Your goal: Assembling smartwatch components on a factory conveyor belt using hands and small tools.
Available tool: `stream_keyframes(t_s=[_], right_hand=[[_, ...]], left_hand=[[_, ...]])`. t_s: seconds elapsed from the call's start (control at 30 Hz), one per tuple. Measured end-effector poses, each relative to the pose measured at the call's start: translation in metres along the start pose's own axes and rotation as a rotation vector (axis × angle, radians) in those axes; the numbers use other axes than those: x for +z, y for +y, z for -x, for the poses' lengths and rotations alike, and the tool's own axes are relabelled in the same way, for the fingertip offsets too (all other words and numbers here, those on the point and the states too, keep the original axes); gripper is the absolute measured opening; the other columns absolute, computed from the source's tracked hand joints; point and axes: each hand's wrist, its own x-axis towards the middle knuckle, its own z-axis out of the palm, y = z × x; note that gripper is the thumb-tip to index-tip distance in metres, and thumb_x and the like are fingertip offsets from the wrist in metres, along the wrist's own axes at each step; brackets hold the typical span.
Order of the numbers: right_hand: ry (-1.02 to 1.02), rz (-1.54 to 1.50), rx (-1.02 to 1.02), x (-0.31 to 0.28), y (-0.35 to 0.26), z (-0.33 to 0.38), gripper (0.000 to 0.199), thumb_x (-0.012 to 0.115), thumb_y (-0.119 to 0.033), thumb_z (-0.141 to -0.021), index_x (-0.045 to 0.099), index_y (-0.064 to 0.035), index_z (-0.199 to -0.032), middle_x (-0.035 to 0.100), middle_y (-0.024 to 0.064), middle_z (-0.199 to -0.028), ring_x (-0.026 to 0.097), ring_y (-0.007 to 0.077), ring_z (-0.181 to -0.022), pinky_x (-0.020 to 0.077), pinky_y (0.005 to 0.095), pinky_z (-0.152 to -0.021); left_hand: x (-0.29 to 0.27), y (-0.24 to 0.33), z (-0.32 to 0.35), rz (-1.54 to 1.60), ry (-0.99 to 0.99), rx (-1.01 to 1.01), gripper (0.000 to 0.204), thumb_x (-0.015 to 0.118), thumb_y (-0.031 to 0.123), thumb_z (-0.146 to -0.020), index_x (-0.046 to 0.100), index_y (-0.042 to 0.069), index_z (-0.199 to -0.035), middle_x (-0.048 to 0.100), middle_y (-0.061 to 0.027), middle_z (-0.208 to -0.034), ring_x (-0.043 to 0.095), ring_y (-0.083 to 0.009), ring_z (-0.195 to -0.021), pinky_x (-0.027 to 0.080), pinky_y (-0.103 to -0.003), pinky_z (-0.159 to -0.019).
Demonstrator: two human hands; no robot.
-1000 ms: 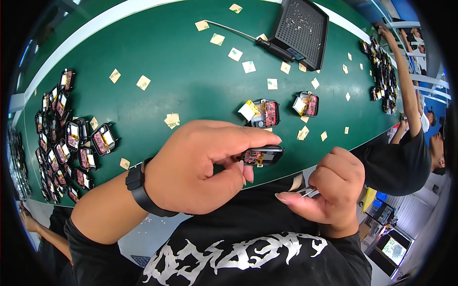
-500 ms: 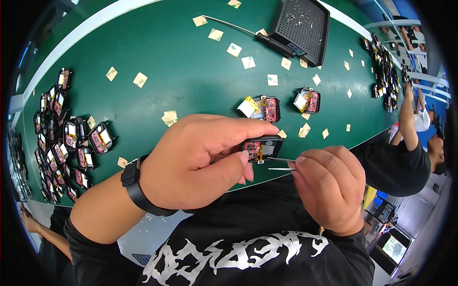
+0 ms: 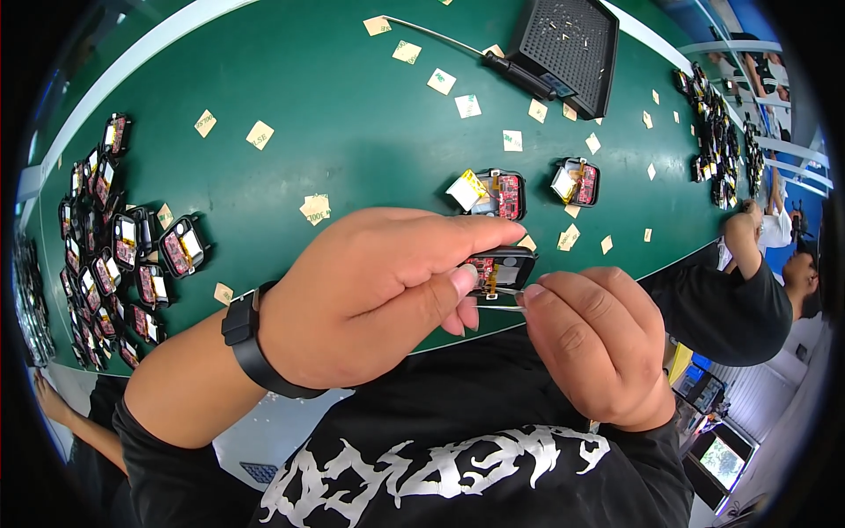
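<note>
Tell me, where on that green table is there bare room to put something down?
The widest bare stretch of the green table lies between the heap of small black devices at the left and the two opened devices near the middle. It is crowded at that heap, among the paper squares by the black perforated tray, and at the far right pile.

1. The surface (image 3: 334, 114) is dark green with a white edge strip.
2. The small device (image 3: 503, 264) between the hands has a black casing and a red circuit board with yellow strips.
3. The paper squares (image 3: 260, 134) are pale tan.
4. The perforated tray (image 3: 568, 48) is black.
5. The wristband (image 3: 251, 348) is black.
6. The shirt (image 3: 458, 449) is black with white lettering.
7. The pile of devices (image 3: 114, 255) shows black, red and white.
</note>
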Motion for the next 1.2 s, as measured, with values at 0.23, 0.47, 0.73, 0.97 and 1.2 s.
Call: stream_keyframes(t_s=[0.23, 0.47, 0.73, 0.97, 1.2], right_hand=[[-0.02, -0.027, -0.054, -0.002, 0.001, 0.0, 0.031, 0.072, -0.003, -0.063, 0.068, 0.0082, -0.092, 0.065, 0.0147, -0.084, 0.062, 0.0242, -0.066, 0.0517, 0.0316, -0.053], [-0.031, -0.043, -0.097, -0.004, 0.005, -0.003, 0.029, 0.073, -0.003, -0.065, 0.068, 0.0088, -0.091, 0.064, 0.0147, -0.084, 0.062, 0.0235, -0.067, 0.0528, 0.0309, -0.054], [-0.087, -0.016, -0.081, -0.009, 0.001, -0.003, 0.033, 0.072, -0.006, -0.067, 0.067, 0.0072, -0.097, 0.065, 0.0146, -0.089, 0.062, 0.0237, -0.07, 0.054, 0.032, -0.059], [-0.02, -0.004, 0.157, -0.037, 0.005, 0.023, 0.032, 0.076, 0.0, -0.068, 0.069, 0.0008, -0.099, 0.067, 0.0119, -0.09, 0.062, 0.0248, -0.073, 0.0521, 0.0344, -0.061], [0.089, -0.297, 0.484, -0.025, 0.018, 0.039, 0.023, 0.079, 0.003, -0.078, 0.069, -0.0008, -0.099, 0.068, 0.0107, -0.086, 0.065, 0.0249, -0.069, 0.0509, 0.0331, -0.058]], left_hand=[[0.0, 0.0, 0.001, -0.032, -0.001, 0.01, 0.04, 0.047, 0.006, -0.101, 0.059, -0.006, -0.137, 0.071, -0.0115, -0.087, 0.071, -0.018, -0.074, 0.058, -0.03, -0.069], [-0.001, -0.001, -0.001, -0.071, -0.012, 0.013, 0.038, 0.048, 0.003, -0.1, 0.06, -0.006, -0.135, 0.071, -0.0112, -0.085, 0.072, -0.0179, -0.073, 0.058, -0.03, -0.069], [0.002, 0.006, 0.0, -0.126, -0.023, 0.015, 0.037, 0.051, 0.0, -0.1, 0.06, -0.005, -0.136, 0.07, -0.0116, -0.09, 0.07, -0.0147, -0.072, 0.058, -0.028, -0.068], [0.011, 0.012, 0.001, 0.009, 0.093, -0.247, 0.037, 0.057, -0.006, -0.098, 0.06, -0.006, -0.135, 0.068, -0.0087, -0.098, 0.066, -0.0082, -0.074, 0.056, -0.022, -0.065], [0.022, 0.032, 0.009, 0.069, 0.163, -0.309, 0.036, 0.059, -0.005, -0.099, 0.06, -0.006, -0.135, 0.068, -0.0075, -0.09, 0.067, -0.0101, -0.073, 0.057, -0.024, -0.065]])
